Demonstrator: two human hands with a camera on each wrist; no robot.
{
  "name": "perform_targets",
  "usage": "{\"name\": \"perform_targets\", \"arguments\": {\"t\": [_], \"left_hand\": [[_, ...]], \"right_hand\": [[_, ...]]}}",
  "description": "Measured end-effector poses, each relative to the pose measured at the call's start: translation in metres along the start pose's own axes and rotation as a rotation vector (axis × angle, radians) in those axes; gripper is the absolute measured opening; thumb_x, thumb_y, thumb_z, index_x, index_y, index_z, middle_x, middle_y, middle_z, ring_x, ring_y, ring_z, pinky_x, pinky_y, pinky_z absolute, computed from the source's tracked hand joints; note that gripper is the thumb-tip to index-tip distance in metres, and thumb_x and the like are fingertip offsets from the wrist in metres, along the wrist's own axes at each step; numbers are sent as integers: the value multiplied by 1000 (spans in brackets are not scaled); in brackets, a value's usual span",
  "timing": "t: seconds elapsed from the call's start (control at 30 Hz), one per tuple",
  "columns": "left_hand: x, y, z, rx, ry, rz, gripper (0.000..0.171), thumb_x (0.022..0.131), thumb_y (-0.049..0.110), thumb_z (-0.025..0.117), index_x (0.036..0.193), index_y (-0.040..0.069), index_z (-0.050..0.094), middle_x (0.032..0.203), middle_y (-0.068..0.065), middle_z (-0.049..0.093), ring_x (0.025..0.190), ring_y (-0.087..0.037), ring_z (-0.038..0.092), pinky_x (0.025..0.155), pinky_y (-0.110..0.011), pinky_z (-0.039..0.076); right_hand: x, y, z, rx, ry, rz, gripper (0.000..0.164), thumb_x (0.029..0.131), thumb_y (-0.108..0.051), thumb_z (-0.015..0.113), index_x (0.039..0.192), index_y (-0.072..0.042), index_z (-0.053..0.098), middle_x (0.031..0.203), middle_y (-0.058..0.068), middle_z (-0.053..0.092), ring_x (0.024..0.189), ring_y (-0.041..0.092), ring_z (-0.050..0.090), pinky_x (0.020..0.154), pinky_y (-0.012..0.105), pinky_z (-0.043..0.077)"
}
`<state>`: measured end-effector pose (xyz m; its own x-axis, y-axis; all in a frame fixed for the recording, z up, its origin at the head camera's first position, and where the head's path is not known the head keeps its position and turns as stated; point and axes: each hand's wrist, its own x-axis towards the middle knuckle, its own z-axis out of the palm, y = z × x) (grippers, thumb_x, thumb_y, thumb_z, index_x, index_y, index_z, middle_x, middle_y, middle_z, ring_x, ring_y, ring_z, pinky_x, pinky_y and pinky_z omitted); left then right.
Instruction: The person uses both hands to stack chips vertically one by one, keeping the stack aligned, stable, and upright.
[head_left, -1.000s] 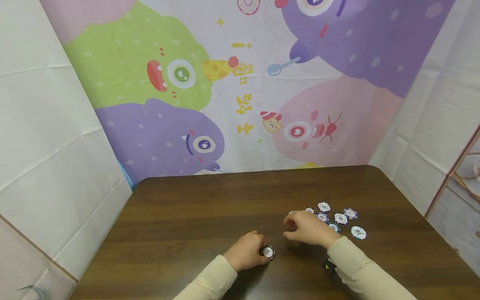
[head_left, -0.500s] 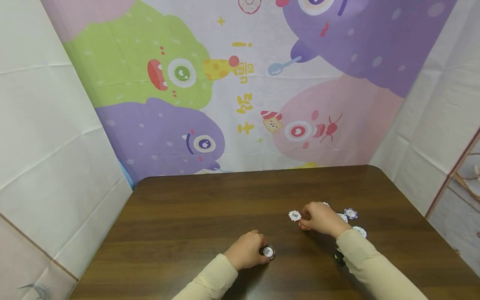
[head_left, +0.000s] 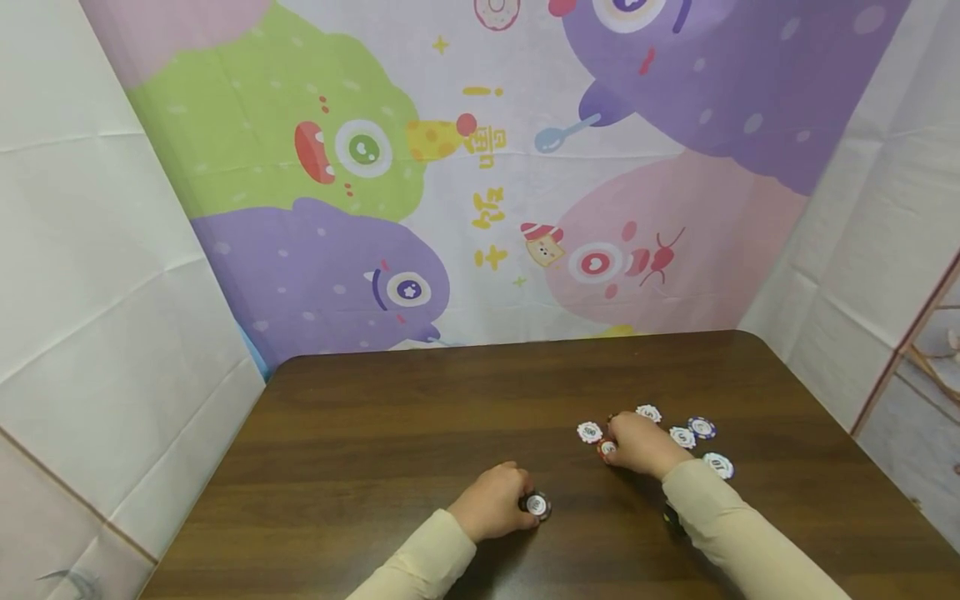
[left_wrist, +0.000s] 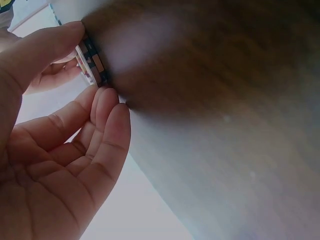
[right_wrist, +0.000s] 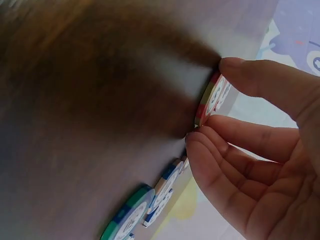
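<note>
On the dark wooden table, my left hand pinches black poker chips by the edge, with a white number centre facing up. In the left wrist view the thumb and fingertips sit on opposite sides of their patterned rim. Farther right and forward, my right hand has thumb and fingers on either side of a red poker chip lying at the table. Left of that hand in the head view, the red chip and a white chip marked 500 lie close together.
Around the right hand lie a white chip, another white chip, a blue chip and a light chip marked 10. A green-edged chip shows low in the right wrist view. A cartoon cloth hangs behind the table.
My right hand has moved right and forward from the middle of the table to the loose chips, then slightly back to the red chip. The left hand keeps its place with the black chips.
</note>
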<state>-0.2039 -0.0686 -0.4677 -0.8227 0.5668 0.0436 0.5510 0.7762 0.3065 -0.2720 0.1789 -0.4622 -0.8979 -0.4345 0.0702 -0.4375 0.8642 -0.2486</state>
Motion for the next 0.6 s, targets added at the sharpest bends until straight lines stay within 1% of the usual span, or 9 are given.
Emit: {"name": "perform_targets", "arguments": {"t": [0.2, 0.4, 0.6], "left_hand": [[-1, 0, 0, -3, 0, 3, 22, 65, 23, 79, 60, 20, 57, 57, 15, 44, 61, -3, 36, 52, -17, 32], [-1, 0, 1, -7, 3, 3, 22, 65, 23, 79, 61, 20, 58, 58, 14, 44, 61, -3, 36, 53, -17, 32], [-1, 0, 1, -4, 6, 11, 22, 65, 23, 78, 60, 20, 57, 59, 14, 43, 61, -3, 36, 52, -17, 32]], "right_hand": [[2, 0, 1, 11, -16, 22, 26, 67, -13, 70, 52, -12, 49, 57, -1, 44, 54, 15, 36, 52, 30, 32], [2, 3, 1, 48, -19, 16, 27, 65, -13, 71, 51, -13, 48, 55, -4, 41, 52, 12, 33, 50, 27, 29], [1, 3, 0, 74, -36, 27, 23, 65, -15, 72, 54, -13, 52, 55, -5, 43, 52, 12, 36, 50, 27, 30]]}}
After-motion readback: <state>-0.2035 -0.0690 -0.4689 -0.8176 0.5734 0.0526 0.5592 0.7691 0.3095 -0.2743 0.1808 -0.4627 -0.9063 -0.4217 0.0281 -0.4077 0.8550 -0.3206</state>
